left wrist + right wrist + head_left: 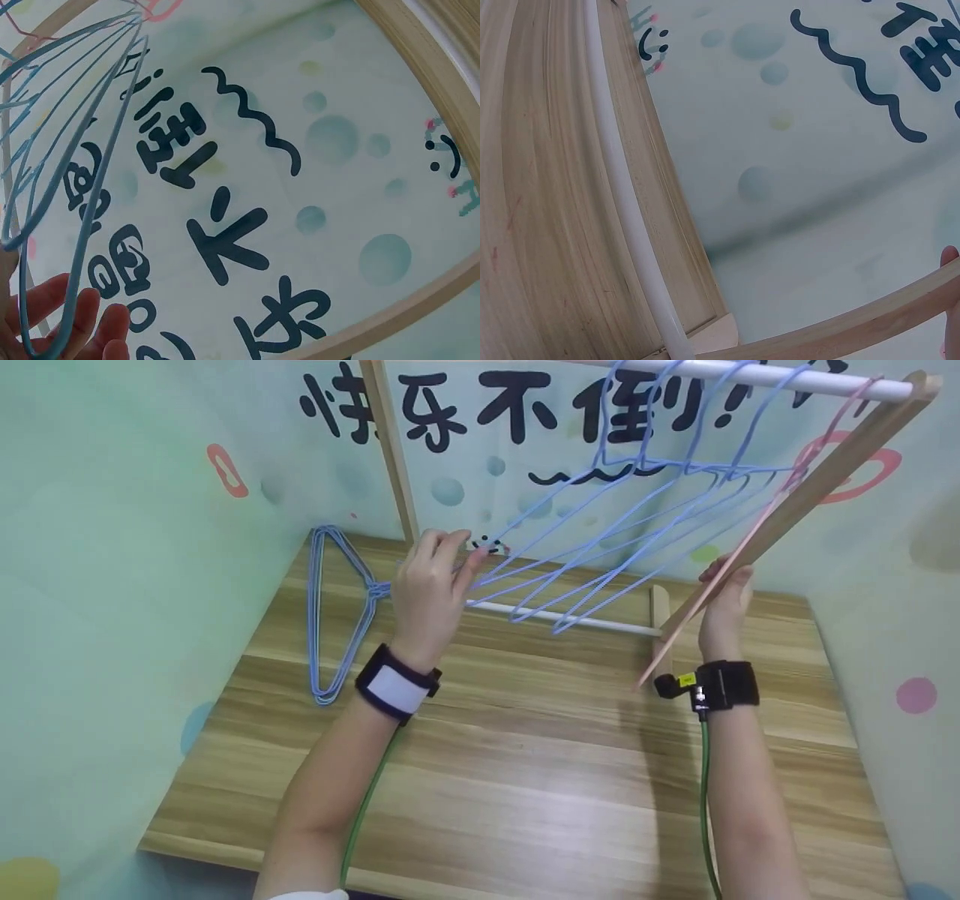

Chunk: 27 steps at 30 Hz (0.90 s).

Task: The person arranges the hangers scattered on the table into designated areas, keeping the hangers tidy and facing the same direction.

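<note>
My left hand (431, 592) is at the lower left corners of the blue hangers (622, 529) that hang on a white rod (705, 369). One hanger corner lies between its thumb and curled fingers; in the left wrist view, the blue hanger (90, 214) crosses in front of the fingertips (86, 315). My right hand (724, 604) grips the rack's right wooden post (795, 499), beside a pink hanger (739, 544) at the rod's right end. In the right wrist view, only a little of that hand shows by the post (855, 319).
A bundle of blue hangers (319, 615) lies on the wooden table (525, 750), left of my left hand. The rack's left post (390, 450) stands behind that hand. A lower white bar (600, 622) joins the rack near its base. Printed walls enclose the table.
</note>
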### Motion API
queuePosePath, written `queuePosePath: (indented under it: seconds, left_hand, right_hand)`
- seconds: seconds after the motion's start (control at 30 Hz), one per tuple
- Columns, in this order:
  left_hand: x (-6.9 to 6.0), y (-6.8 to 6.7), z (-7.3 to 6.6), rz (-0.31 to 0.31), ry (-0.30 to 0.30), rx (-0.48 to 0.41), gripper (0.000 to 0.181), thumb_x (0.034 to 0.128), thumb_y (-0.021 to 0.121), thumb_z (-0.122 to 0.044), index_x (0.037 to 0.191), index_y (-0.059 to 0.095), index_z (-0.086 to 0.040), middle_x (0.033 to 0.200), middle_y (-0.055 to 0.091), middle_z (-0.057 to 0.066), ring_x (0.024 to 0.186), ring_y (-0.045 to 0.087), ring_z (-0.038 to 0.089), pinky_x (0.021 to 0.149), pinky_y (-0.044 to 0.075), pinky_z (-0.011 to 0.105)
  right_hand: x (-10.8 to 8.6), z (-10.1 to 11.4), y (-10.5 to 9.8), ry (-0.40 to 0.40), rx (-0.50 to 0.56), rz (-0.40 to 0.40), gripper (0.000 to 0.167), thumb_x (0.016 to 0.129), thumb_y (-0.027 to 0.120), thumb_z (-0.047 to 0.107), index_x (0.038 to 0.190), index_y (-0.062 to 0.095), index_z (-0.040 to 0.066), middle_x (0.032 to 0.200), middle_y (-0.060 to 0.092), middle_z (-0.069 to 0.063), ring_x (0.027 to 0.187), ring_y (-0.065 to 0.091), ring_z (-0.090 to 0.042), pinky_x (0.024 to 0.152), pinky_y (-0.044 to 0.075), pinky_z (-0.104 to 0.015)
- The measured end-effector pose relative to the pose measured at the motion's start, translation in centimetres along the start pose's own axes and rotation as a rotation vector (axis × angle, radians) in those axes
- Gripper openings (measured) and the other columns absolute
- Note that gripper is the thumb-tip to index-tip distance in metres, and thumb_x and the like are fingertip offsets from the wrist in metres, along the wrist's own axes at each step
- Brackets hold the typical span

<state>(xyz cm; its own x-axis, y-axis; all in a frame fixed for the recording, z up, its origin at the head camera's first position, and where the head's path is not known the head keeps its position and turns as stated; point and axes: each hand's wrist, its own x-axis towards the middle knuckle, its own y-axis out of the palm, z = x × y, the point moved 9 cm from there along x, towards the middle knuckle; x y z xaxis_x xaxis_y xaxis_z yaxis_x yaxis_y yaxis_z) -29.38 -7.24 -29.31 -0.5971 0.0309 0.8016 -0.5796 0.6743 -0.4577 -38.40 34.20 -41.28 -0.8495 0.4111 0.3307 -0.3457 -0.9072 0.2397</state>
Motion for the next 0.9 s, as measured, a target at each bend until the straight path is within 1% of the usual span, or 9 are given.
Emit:
queuePosePath:
  seconds: [0.17,0.23,0.3,0.4,0.5,0.6,0.7,0.8,0.9]
  left_hand:
    - [-1.3,-1.0,1.8,-0.050,-0.041,-0.034,0.062,0.0985,0.036,-0.051,0.112,0.063,0.003,0.091,0.062,0.012,0.069,0.056,0.021,0.062,0.046,0.031]
    - [-1.7,-1.4,2.8,-0.064,-0.071,-0.044,0.069,0.0986,0.028,-0.055,0.113,0.062,0.003,0.090,0.062,0.012,0.071,0.057,0.022,0.068,0.046,0.036]
    - [-2.1,-1.7,3.9,-0.077,-0.113,-0.045,0.075,0.0982,0.022,-0.058,0.114,0.061,0.004,0.090,0.062,0.012,0.072,0.057,0.022,0.075,0.044,0.040]
    - [-2.6,-2.3,5.9,-0.087,-0.192,-0.026,0.079,0.0975,0.016,-0.060,0.115,0.061,0.003,0.096,0.063,0.013,0.081,0.059,0.024,0.087,0.038,0.045]
    - [-3.1,-2.9,8.3,-0.080,-0.287,0.033,0.071,0.1006,0.020,-0.054,0.117,0.060,0.002,0.107,0.063,0.015,0.093,0.060,0.027,0.094,0.032,0.045]
    - [-3.7,-3.3,11.2,-0.040,-0.400,0.103,0.049,0.1038,0.034,-0.039,0.118,0.060,0.000,0.112,0.063,0.015,0.099,0.059,0.027,0.098,0.028,0.045]
    - [-4.9,-3.2,14.5,0.032,-0.523,0.168,0.033,0.1013,0.047,-0.026,0.119,0.060,-0.002,0.109,0.063,0.013,0.097,0.058,0.026,0.095,0.028,0.047]
    - [-7.0,-2.6,17.8,0.137,-0.644,0.218,0.032,0.0968,0.054,-0.021,0.122,0.059,-0.003,0.111,0.062,0.014,0.099,0.057,0.029,0.092,0.031,0.048]
    - [-9.6,-1.9,20.5,0.272,-0.749,0.257,0.037,0.0957,0.054,-0.021,0.127,0.056,-0.001,0.119,0.059,0.019,0.105,0.056,0.035,0.092,0.034,0.051]
  right_hand:
    - [0.0,0.0,0.0,0.006,-0.028,0.014,0.045,0.105,0.014,0.027,0.096,0.053,0.006,0.088,0.049,-0.009,0.090,0.047,-0.023,0.087,0.035,-0.027]
    - [-0.1,0.0,0.0,0.008,-0.029,0.016,0.045,0.105,0.014,0.028,0.097,0.053,0.006,0.089,0.049,-0.009,0.090,0.047,-0.023,0.088,0.034,-0.027]
    - [-0.1,0.0,0.0,0.010,-0.024,0.016,0.044,0.105,0.016,0.029,0.098,0.053,0.006,0.089,0.049,-0.009,0.091,0.048,-0.023,0.089,0.034,-0.029]
    - [-0.1,0.0,0.0,0.006,-0.031,0.022,0.044,0.105,0.017,0.029,0.098,0.053,0.005,0.090,0.049,-0.010,0.091,0.048,-0.023,0.089,0.034,-0.029]
    - [-0.1,-0.1,0.0,0.001,-0.032,0.025,0.044,0.105,0.018,0.029,0.098,0.053,0.004,0.091,0.049,-0.011,0.092,0.047,-0.024,0.088,0.035,-0.028]
    - [-0.1,-0.2,-0.1,0.006,-0.027,0.017,0.045,0.105,0.018,0.031,0.099,0.053,0.003,0.091,0.049,-0.011,0.092,0.047,-0.024,0.087,0.035,-0.027]
    - [0.0,-0.2,-0.2,0.014,-0.026,0.012,0.046,0.105,0.019,0.032,0.099,0.053,0.001,0.091,0.050,-0.011,0.092,0.047,-0.025,0.087,0.036,-0.027]
    - [0.0,-0.3,-0.2,0.017,-0.025,0.014,0.046,0.105,0.019,0.032,0.099,0.053,0.002,0.091,0.050,-0.010,0.092,0.047,-0.026,0.087,0.036,-0.027]
    - [0.1,-0.3,0.0,0.016,-0.020,0.019,0.044,0.105,0.019,0.032,0.098,0.053,0.004,0.090,0.049,-0.010,0.092,0.047,-0.025,0.087,0.036,-0.028]
